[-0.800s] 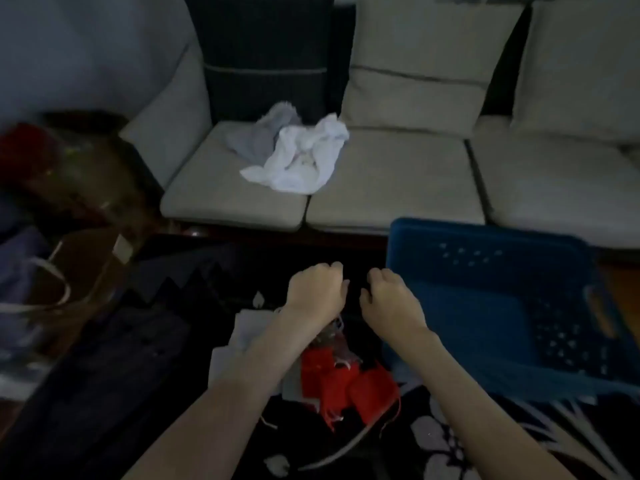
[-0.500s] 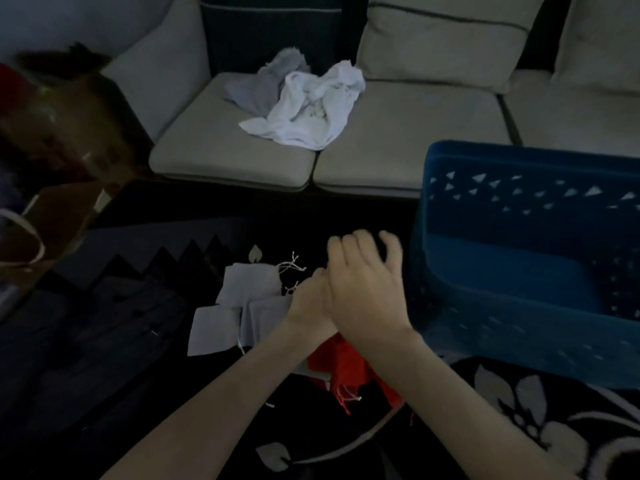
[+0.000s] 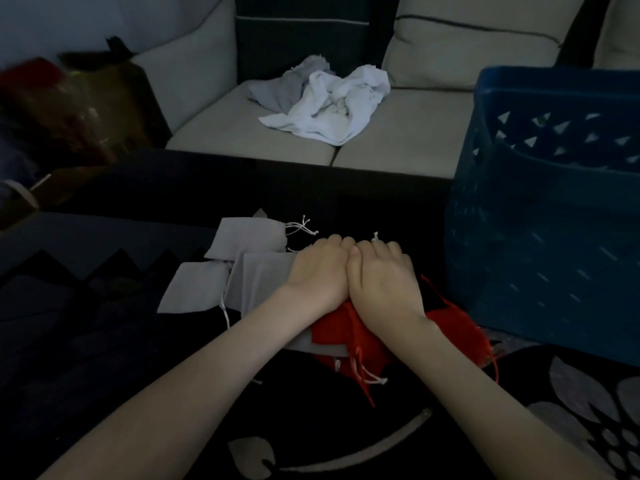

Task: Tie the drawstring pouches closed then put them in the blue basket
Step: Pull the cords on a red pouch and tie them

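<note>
Left of your hands, the grey pouches (image 3: pixel 247 237) lie flat and overlapping on the dark rug (image 3: pixel 381 445), their white cords (image 3: pixel 301 228) trailing loose and none visibly knotted. Your left grip (image 3: pixel 318 273) sits knuckles-up over the right edge of that grey pile and touches your right grip (image 3: pixel 381 280) along the inner edge. Both have fingers curled down out of sight, so I cannot tell whether either is pinching a cord or a pouch, though a white cord end (image 3: pixel 375 235) shows just beyond the right knuckles. Under your wrists, and spreading to the right, lie the red pouches (image 3: pixel 346 336), their strings loose too. The blue basket (image 3: pixel 540 244) stands just beside them on the right; its floor is hidden from here. By my reading you are at the tying step, early in the job. Next, single out one pouch, take both its cords, draw the mouth shut and knot it, then lift it right over the basket's near wall.
</note>
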Demonstrator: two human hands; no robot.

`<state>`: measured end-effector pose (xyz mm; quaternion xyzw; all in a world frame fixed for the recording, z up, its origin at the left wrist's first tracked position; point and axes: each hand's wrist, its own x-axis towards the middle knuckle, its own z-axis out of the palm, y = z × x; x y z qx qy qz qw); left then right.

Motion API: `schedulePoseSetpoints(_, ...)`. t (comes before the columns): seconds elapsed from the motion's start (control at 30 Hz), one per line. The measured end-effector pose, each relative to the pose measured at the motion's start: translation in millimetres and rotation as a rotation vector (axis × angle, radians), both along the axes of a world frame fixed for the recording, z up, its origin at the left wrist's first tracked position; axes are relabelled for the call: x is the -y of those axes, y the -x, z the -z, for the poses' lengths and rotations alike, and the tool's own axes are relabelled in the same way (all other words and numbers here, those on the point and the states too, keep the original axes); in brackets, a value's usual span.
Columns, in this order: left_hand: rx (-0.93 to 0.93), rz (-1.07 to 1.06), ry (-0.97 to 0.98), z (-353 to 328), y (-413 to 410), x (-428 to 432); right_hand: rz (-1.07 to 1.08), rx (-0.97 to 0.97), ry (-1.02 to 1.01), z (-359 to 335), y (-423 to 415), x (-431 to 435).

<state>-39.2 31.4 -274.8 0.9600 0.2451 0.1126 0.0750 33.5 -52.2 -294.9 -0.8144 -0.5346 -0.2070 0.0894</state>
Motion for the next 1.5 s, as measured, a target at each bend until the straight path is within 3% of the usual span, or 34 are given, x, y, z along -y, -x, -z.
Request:
schedulePoseSetpoints(0.17, -0.030, -0.074, 0.026, -10, -2, 4, -0.024, -0.168, 0.133, -6, -2, 1)
schedulePoseSetpoints(0.33, -0.085, -0.180, 0.056, -18, 6, 31, 0.019, -0.477, 0.015, -16, 2, 39)
schedulePoseSetpoints(0.43, -0.070, -0.219, 0.047, -30, 16, 54, -0.038, -0.651, 0.075, -26, 6, 74)
schedulePoseSetpoints(0.57, 0.093, -0.243, 0.008, -45, 39, 91, -0.028, -0.637, 0.179, -32, 13, 119)
schedulePoseSetpoints(0.63, 0.086, -0.258, -0.014, -47, 49, 110, -0.007, -0.662, 0.178, -36, 20, 136)
schedulePoseSetpoints(0.97, -0.069, -0.297, 0.332, -57, 63, 164, 0.115, -0.811, -0.070, -56, 37, 177)
schedulePoseSetpoints(1.27, 0.138, -0.232, 0.266, -51, 67, 146, 0.210, -1.041, -0.409, -59, 27, 187)
schedulePoseSetpoints(1.4, 0.172, -0.227, 0.555, -61, 62, 148, 0.196, -1.263, -0.694, -64, 20, 184)
schedulePoseSetpoints(1.5, 0.137, -0.154, 0.769, -63, 57, 148, 0.131, -1.495, -0.779, -63, 20, 185)
